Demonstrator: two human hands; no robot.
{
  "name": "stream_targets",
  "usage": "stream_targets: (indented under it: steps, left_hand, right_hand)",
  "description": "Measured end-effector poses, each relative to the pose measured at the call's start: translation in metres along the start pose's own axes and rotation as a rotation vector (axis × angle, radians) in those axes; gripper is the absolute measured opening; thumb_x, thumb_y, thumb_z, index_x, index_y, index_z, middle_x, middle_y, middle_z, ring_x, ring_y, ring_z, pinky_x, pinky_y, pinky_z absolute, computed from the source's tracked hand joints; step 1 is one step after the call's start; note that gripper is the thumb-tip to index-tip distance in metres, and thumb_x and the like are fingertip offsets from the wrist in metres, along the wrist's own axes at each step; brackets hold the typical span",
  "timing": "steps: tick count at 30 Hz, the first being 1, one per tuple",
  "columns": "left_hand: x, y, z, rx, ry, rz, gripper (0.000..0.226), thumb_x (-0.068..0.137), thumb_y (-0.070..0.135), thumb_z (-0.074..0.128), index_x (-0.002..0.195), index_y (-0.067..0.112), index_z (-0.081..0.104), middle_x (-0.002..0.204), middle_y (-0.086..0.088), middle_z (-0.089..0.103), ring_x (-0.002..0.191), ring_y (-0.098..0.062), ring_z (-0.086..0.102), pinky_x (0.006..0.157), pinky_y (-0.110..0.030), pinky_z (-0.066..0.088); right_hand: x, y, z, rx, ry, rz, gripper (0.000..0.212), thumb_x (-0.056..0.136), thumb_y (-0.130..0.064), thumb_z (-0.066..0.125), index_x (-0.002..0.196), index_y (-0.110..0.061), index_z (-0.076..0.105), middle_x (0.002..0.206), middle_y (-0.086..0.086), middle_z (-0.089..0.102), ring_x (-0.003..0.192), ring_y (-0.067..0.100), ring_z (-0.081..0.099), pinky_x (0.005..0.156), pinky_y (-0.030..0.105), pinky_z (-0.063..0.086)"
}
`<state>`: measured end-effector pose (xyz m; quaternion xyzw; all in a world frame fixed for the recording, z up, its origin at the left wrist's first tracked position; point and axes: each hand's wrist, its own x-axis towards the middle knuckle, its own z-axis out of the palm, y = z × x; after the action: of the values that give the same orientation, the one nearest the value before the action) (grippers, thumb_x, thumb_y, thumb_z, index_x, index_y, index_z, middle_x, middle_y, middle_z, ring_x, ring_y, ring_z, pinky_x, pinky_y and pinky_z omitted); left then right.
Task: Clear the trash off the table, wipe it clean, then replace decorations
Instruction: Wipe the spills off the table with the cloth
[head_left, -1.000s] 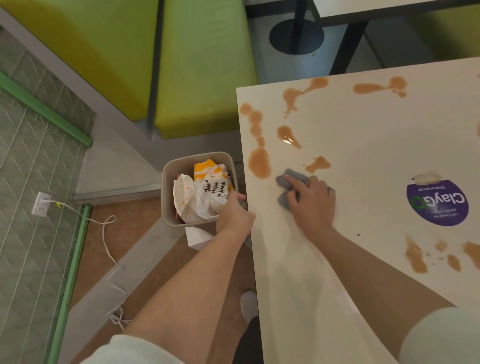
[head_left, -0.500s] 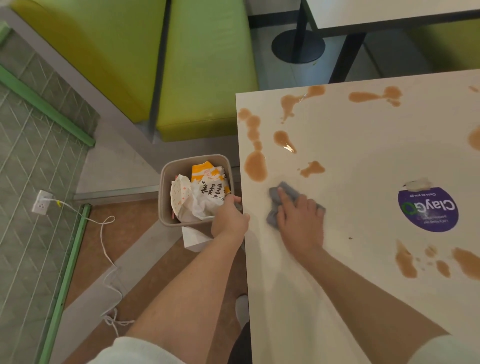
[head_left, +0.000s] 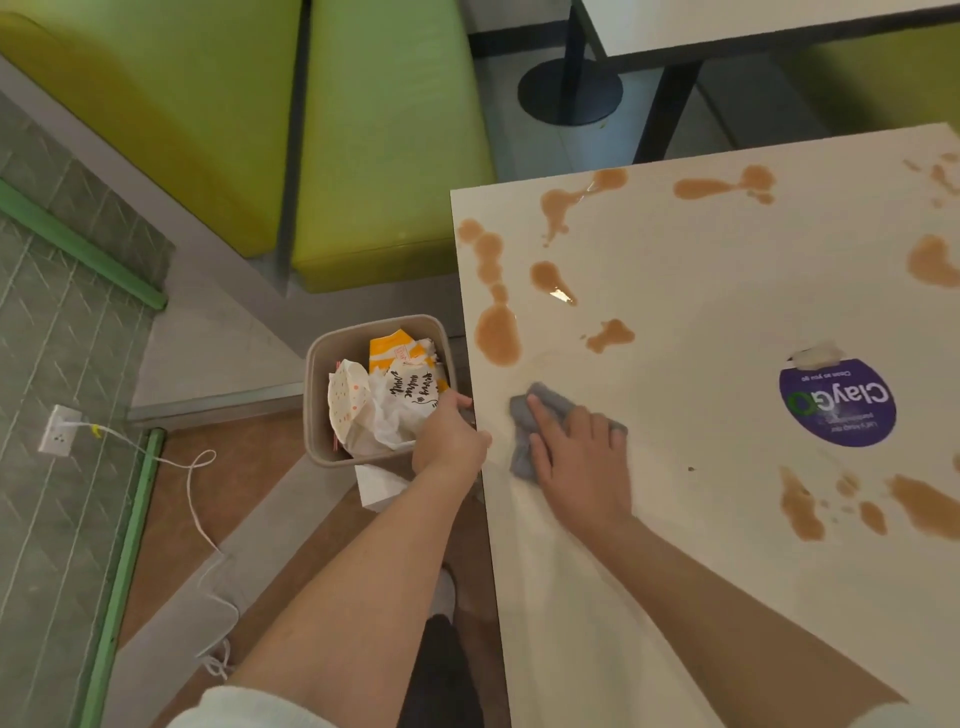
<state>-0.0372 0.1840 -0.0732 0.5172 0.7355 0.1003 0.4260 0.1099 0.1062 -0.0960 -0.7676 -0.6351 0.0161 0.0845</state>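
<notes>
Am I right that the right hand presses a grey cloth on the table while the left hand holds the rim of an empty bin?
Not quite: the bin is not empty; the head view shows it stuffed with crumpled wrappers. The rest holds: the right hand presses the grey cloth on the table, the left hand at the bin's rim.

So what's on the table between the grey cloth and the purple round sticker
In the head view, only bare tabletop lies between the grey cloth under the right hand and the purple sticker; the nearest brown spill sits further away, off that line.
</notes>
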Motion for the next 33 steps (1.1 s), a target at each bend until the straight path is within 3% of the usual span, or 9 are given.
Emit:
stream_targets:
  steps: [4,8,11,13,16,20,27,30,33]
  left_hand:
    - [0.013,0.007,-0.012,0.091,-0.094,0.008,0.043,0.073,0.011,0.074,0.099,0.029,0.045,0.086,0.002,0.060,0.085,-0.025,0.065,0.076,-0.045,0.059]
    - [0.024,0.012,-0.022,0.185,-0.197,0.054,0.050,0.070,0.017,0.081,0.105,0.023,0.046,0.090,0.001,0.064,0.083,-0.024,0.066,0.080,-0.045,0.057]
    - [0.038,0.016,-0.030,0.182,-0.276,0.101,0.063,0.066,0.018,0.087,0.111,0.022,0.044,0.096,0.002,0.061,0.091,-0.023,0.064,0.081,-0.046,0.057]
    - [0.044,0.017,-0.033,0.118,-0.286,0.141,0.058,0.074,0.015,0.081,0.119,0.025,0.045,0.094,0.005,0.060,0.091,-0.021,0.064,0.082,-0.046,0.057]
    - [0.063,0.023,-0.041,-0.016,-0.290,0.165,0.045,0.090,0.013,0.058,0.133,0.021,0.049,0.096,0.004,0.064,0.094,-0.024,0.065,0.086,-0.050,0.055]
    - [0.095,0.034,-0.051,0.065,-0.295,0.210,0.027,0.097,0.021,0.048,0.121,0.028,0.056,0.105,-0.001,0.066,0.093,-0.026,0.068,0.084,-0.048,0.056]
    - [0.113,0.050,-0.059,0.062,-0.339,0.213,0.038,0.101,0.019,0.045,0.139,0.021,0.047,0.113,0.001,0.062,0.104,-0.026,0.065,0.091,-0.045,0.054]
    - [0.123,0.053,-0.060,-0.003,-0.397,0.151,0.035,0.102,0.008,0.041,0.135,0.015,0.050,0.099,0.007,0.061,0.098,-0.025,0.067,0.084,-0.040,0.057]
    - [0.130,0.054,-0.059,0.018,-0.368,0.164,0.030,0.100,0.018,0.043,0.127,0.017,0.056,0.102,0.001,0.066,0.086,-0.024,0.068,0.081,-0.045,0.058]
  right_hand:
    - [0.005,0.006,0.006,0.000,0.035,-0.083,0.047,0.099,-0.041,0.034,0.144,-0.036,0.044,0.104,0.005,0.056,0.091,0.026,0.049,0.078,0.039,0.033]
    - [0.044,0.013,0.007,-0.009,0.051,0.164,0.049,0.097,-0.041,0.029,0.143,-0.038,0.046,0.104,0.006,0.057,0.091,0.028,0.051,0.081,0.041,0.039]
    - [0.048,-0.005,0.008,0.040,0.104,0.366,0.043,0.097,-0.034,0.041,0.138,-0.035,0.054,0.102,0.007,0.059,0.090,0.030,0.053,0.083,0.041,0.039]
    - [0.031,-0.027,0.007,0.050,0.141,0.420,0.042,0.094,-0.033,0.042,0.132,-0.032,0.059,0.099,0.006,0.060,0.087,0.029,0.054,0.083,0.041,0.039]
    - [0.017,-0.061,0.012,0.075,0.099,0.280,0.044,0.093,-0.038,0.039,0.132,-0.036,0.057,0.097,0.001,0.058,0.088,0.026,0.052,0.082,0.040,0.037]
    - [0.061,-0.071,0.019,0.076,0.114,0.130,0.039,0.097,-0.048,0.039,0.132,-0.044,0.055,0.093,0.001,0.057,0.086,0.025,0.052,0.075,0.039,0.039]
    - [0.075,-0.051,0.017,0.033,0.153,0.385,0.042,0.099,-0.048,0.031,0.135,-0.045,0.052,0.098,0.000,0.055,0.089,0.024,0.048,0.081,0.039,0.037]
    - [0.069,-0.078,0.022,0.051,0.142,0.320,0.040,0.097,-0.045,0.036,0.133,-0.044,0.054,0.098,0.000,0.056,0.089,0.024,0.049,0.078,0.039,0.034]
    - [0.097,-0.076,0.024,0.059,0.144,0.263,0.041,0.098,-0.046,0.035,0.133,-0.044,0.055,0.099,0.001,0.057,0.088,0.025,0.050,0.076,0.039,0.035]
